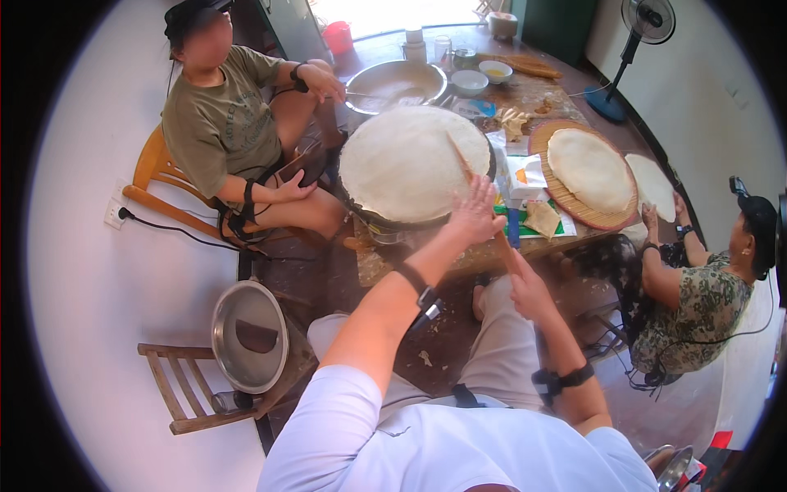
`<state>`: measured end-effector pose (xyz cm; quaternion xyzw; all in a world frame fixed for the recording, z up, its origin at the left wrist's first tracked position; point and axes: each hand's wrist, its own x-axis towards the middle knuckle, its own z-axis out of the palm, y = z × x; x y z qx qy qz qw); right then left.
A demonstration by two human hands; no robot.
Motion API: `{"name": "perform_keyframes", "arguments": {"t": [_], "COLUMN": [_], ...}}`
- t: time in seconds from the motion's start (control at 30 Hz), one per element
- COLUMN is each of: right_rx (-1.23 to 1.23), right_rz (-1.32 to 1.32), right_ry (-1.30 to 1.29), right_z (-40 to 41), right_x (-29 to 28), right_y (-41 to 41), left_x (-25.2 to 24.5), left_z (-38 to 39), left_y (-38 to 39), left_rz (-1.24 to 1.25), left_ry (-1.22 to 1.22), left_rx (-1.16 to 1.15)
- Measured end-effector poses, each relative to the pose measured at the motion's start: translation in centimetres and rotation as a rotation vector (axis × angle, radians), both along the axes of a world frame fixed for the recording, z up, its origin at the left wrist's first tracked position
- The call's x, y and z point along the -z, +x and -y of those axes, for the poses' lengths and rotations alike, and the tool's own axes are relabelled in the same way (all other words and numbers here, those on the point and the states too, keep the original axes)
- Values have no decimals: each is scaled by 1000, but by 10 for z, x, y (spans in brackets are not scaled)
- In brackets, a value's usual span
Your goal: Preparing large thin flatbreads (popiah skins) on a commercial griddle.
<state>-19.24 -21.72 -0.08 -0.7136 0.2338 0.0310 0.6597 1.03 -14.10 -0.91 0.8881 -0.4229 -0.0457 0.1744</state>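
Observation:
A large round flatbread sheet [406, 160] covers the dark round griddle [363, 212] before me. A long, flat wooden stick [458, 154] runs from over the sheet's right part down to my right side. My right hand [527, 289] is closed round its lower end. My left hand [476, 212] lies over the middle of the stick near the griddle's lower right edge, its fingers stretched along it; whether it grips is unclear. Just right of it lies a blue-handled scraper [513, 227], beside a folded piece of flatbread [542, 218] on a printed bag.
A steel basin of batter [399, 86] stands behind the griddle, near a seated person [227, 129]. At right, a woven tray [541, 132] bears flatbread; another person [695, 289] holds a sheet. A metal basin [216, 332] and a standing fan [624, 61] flank the table.

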Motion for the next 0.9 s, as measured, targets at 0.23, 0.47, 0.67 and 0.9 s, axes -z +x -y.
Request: {"name": "perform_keyframes", "arguments": {"t": [0.23,0.47,0.67,0.9], "right_rx": [23,-309,-462,-274], "right_rz": [63,248,177,104], "right_ry": [-23,-173,-200,-74], "right_z": [-27,-52,-51,-1], "right_x": [9,-17,-37,-32], "right_y": [-68,20,144,189], "left_x": [-11,-33,-16,-31], "left_z": [-32,-129,-123,-35], "left_y": [-56,0,109,179], "left_rz": [-24,50,-48,-102], "left_ry": [-63,-97,96,199], "left_rx": [186,-71,-390,-219]}}
